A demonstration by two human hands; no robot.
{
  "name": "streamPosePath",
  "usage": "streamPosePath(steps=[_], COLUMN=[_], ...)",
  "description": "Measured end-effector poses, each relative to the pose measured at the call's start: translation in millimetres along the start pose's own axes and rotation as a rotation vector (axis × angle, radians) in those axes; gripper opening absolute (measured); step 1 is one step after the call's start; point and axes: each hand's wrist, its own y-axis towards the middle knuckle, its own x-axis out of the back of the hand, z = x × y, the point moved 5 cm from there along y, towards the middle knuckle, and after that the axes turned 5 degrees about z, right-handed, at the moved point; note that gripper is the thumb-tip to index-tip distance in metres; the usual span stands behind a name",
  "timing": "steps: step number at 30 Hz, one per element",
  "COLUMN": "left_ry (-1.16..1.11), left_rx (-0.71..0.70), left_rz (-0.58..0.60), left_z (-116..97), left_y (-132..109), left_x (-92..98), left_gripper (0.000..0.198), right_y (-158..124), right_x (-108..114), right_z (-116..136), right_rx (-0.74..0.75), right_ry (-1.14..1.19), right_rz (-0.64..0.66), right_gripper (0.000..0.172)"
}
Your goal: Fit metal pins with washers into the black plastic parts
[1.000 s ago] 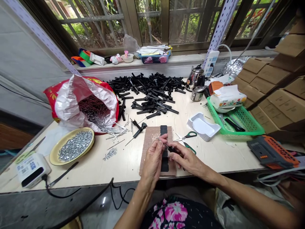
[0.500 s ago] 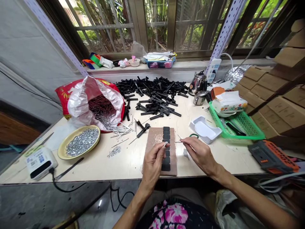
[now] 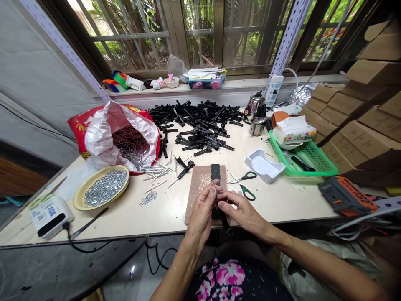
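In front of me, my left hand [image 3: 202,209] is closed in a pinch, with a small shiny metal bit at its fingertips. From between my hands a slim black plastic part [image 3: 224,222] slants down toward my lap; its upper end is hidden by my fingers. Close against it is my right hand [image 3: 246,212], thumb and forefinger closed at the part. Beneath my hands lies a brown corrugated board [image 3: 199,188] with a column of black pads [image 3: 216,171]. Green-handled scissors [image 3: 246,184] lie spread on the table beside the board, above my right hand.
Black plastic parts [image 3: 203,125] are heaped at the back. To the left stand a red and white bag [image 3: 90,138] of metal rods and a yellow bowl [image 3: 79,202] of small metal pieces. A white tray [image 3: 265,165] and green basket [image 3: 326,165] sit right.
My right hand has left the scissors and moved left and down to meet my left hand. The scissors now show fully on the table. A black part has come into view below my fingers.
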Motion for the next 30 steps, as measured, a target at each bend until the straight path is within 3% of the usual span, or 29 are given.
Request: streamPosePath(steps=[3,7,9,11,14,18,24,30], left_ry=[-0.057,-0.083,-0.087,-0.086,-0.073,-0.132,-0.170,-0.165], left_rx=[-0.015,0.084,0.174,0.258,0.325,0.412,0.499,0.508], left_rz=[-0.022,-0.003,0.029,0.051,0.068,0.096,0.076,0.079], left_z=[-1.5,-3.2,0.4,5.5,10.1,12.9,15.8,26.9], left_y=[-0.4,-4.7,-8.1,-11.5,-14.3,-15.9,-23.0,-21.7], left_x=[2.6,11.4,13.4,13.3,10.7,9.1,16.2,21.8], left_gripper=[0.020,0.022,0.027,0.036,0.044,0.041,0.036,0.039], right_y=[-4.5,-6.4,-3.3,1.6,6.8,5.6,-8.9,-14.1], right_x=[3.8,47.9,68.0,81.0,92.4,94.5,85.8,75.8], right_z=[-9.3,-39.8,-59.0,-74.2,-82.3,-77.6,-80.2,-54.2], right_rx=[-0.026,-0.099,-0.131,-0.118,-0.100,-0.073,-0.028,0.108], right_ry=[-0.099,-0.742,-0.996,-1.096,-1.101,-1.160,-1.266,-0.965], right_rz=[0.015,-0.186,-0.148,-0.010,0.183,0.298,0.185,0.039], right_gripper=[0.028,0.028,0.027,0.026,0.028,0.046,0.053,0.038])
